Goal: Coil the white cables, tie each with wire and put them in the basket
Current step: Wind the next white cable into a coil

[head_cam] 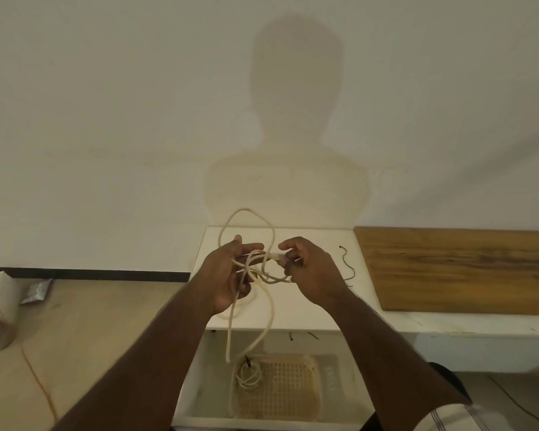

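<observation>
Pale wall behind a low white table (308, 318); above it the left hand (227, 275) grips loops of thick white cable (269, 309); right hand (308, 269) pinches its plug end; coiling seems underway; next, the black wire tie (349, 265) right of the hands; the woven basket (296, 390) below the table already holds one tied coil (249, 376).

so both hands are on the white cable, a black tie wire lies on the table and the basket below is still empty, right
Not empty: the head view shows a tied coil already in the basket. Both hands, left and right, do hold the white cable, and the black tie wire lies on the table.
</observation>
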